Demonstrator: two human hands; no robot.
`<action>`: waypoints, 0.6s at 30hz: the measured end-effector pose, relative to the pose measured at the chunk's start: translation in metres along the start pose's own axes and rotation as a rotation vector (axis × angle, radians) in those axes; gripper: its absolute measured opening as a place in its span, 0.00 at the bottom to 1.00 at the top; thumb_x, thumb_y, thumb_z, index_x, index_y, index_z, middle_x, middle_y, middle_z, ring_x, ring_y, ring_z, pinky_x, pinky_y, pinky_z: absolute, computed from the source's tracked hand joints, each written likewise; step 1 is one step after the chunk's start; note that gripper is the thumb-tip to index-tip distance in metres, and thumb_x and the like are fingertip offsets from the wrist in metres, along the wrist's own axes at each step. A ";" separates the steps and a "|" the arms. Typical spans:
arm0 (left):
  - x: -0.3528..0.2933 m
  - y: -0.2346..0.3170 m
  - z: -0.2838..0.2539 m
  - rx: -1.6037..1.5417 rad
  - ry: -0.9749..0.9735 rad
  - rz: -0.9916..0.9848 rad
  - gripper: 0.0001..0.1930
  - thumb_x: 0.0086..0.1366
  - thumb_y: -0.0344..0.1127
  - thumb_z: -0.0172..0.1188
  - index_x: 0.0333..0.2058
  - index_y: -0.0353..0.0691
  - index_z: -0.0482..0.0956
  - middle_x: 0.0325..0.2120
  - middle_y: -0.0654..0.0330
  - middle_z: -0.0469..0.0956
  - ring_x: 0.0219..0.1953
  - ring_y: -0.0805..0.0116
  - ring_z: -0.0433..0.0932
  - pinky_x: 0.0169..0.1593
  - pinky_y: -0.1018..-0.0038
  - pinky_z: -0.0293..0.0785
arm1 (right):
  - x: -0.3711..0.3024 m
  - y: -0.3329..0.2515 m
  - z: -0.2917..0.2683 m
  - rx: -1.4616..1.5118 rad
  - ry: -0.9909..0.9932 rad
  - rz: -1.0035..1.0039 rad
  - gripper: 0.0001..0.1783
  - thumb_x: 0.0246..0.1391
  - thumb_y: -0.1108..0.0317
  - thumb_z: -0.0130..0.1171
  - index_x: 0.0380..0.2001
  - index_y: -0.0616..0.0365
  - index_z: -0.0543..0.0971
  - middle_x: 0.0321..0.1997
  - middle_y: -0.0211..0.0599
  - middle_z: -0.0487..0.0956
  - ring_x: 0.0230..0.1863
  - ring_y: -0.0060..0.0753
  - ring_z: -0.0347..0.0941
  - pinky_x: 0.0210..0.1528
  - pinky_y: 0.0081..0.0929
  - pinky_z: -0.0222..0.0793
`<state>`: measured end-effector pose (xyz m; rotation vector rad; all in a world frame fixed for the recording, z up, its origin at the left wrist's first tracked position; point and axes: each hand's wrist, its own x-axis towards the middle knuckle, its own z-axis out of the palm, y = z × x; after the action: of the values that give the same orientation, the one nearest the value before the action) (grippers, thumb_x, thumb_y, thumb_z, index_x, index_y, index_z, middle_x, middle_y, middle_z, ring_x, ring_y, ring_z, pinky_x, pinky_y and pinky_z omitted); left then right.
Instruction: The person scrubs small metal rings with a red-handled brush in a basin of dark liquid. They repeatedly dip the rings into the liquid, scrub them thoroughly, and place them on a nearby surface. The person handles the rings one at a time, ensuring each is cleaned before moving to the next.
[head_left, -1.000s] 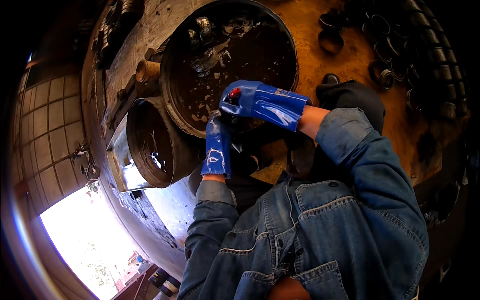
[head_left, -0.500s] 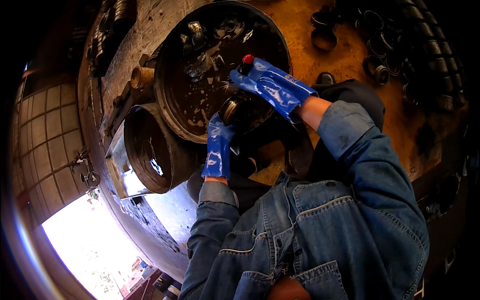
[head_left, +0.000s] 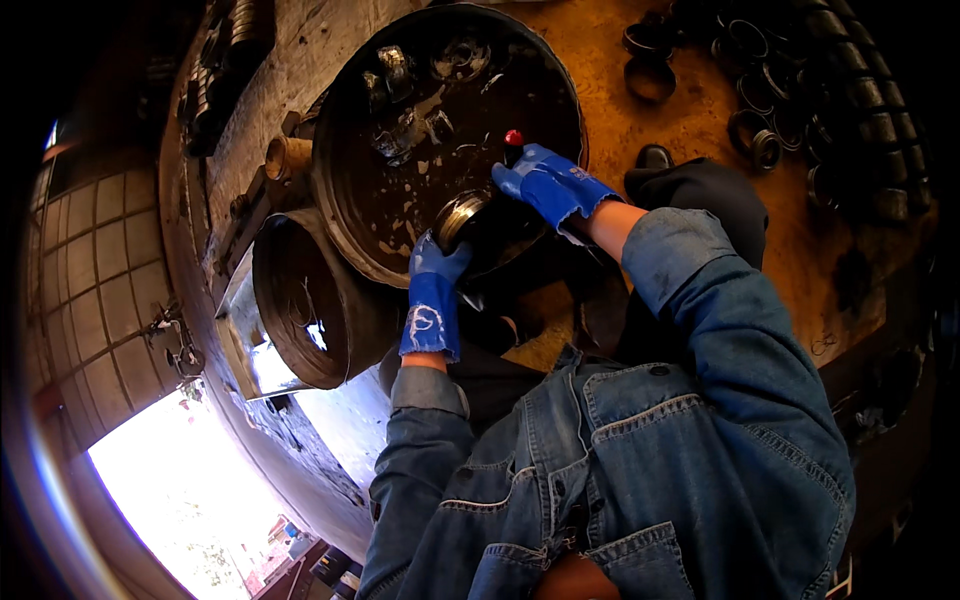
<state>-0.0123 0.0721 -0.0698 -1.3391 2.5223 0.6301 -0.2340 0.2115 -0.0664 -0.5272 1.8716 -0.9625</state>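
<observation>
My left hand (head_left: 436, 268), in a blue glove, is closed on a shiny metal ring (head_left: 461, 216) at the near edge of a wide round pan (head_left: 330, 215). The ring is tilted, and part of it lies in shadow. My right hand (head_left: 548, 182), gloved alike, grips a dark-handled tool with a red end (head_left: 513, 137) over the pan's right side. What the tool's working end looks like is hidden by the hand and the dark. Several wet metal pieces (head_left: 397, 72) lie in the dark-stained pan.
Left of the pan stands an open metal drum (head_left: 300, 300), with a small rusty cylinder (head_left: 288, 158) behind it. Loose dark rings (head_left: 650, 80) lie on the brown floor at right, near stacked rings (head_left: 880, 110). My shoe (head_left: 655, 157) is beside the pan.
My right hand has drawn back slightly to the right and nearer me, with the red-ended tool. The ring in my left hand shows more of its bright side.
</observation>
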 end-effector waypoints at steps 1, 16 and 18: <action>-0.005 0.014 -0.011 0.082 0.013 -0.022 0.31 0.60 0.42 0.73 0.59 0.36 0.78 0.55 0.46 0.82 0.58 0.51 0.82 0.62 0.62 0.77 | -0.010 -0.009 -0.008 0.036 -0.048 0.007 0.32 0.61 0.41 0.60 0.54 0.58 0.83 0.52 0.53 0.86 0.52 0.53 0.83 0.57 0.38 0.77; 0.016 0.049 -0.016 0.263 0.006 0.045 0.28 0.63 0.44 0.70 0.60 0.43 0.79 0.56 0.48 0.82 0.61 0.50 0.80 0.65 0.60 0.76 | 0.034 -0.008 -0.007 -0.085 0.025 -0.154 0.16 0.66 0.55 0.60 0.44 0.54 0.85 0.40 0.44 0.87 0.45 0.38 0.84 0.55 0.33 0.79; 0.006 0.007 -0.007 0.146 0.135 0.021 0.28 0.61 0.44 0.72 0.59 0.42 0.79 0.55 0.47 0.83 0.60 0.50 0.81 0.64 0.60 0.76 | 0.016 -0.041 -0.004 -0.007 -0.054 -0.186 0.14 0.67 0.55 0.60 0.43 0.53 0.85 0.39 0.42 0.87 0.44 0.36 0.84 0.55 0.32 0.79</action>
<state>-0.0213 0.0679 -0.0639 -1.3470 2.6326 0.3616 -0.2469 0.1775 -0.0416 -0.7343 1.8010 -1.0526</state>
